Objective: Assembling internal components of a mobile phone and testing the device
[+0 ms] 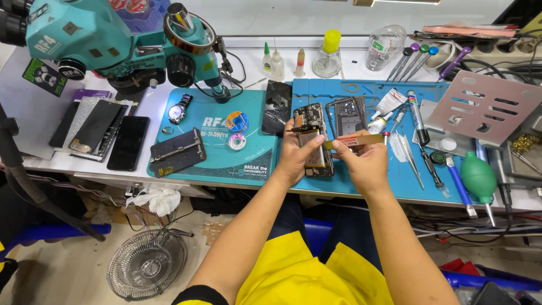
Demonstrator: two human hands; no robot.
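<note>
Between my two hands, just above the blue work mat (pixel 406 175), sits an opened phone (pixel 314 148) with its back cover off. My left hand (pixel 296 155) cradles it, fingers (pixel 316 142) closed around its left edge and thumb side, circuit board and battery facing up. My right hand (pixel 364 161) pinches a thin, flat yellowish strip (pixel 353 141) between thumb and forefinger, one end resting over the phone's upper middle. The phone looks light but fragile, with exposed parts, so I judge the bare edges the safest place to grip. The strip looks thin and bendy, best held near its end. Beside the phone lies a second open phone frame (pixel 345 116). Farther right are tweezers (pixel 411 155), a marker-like pen (pixel 418 118) and a green rubber air blower (pixel 479 178). To the left, on the tabletop (pixel 152 107), rest a wristwatch (pixel 178 108), dark phone screens (pixel 129 142) and a teal microscope (pixel 107 39).
</note>
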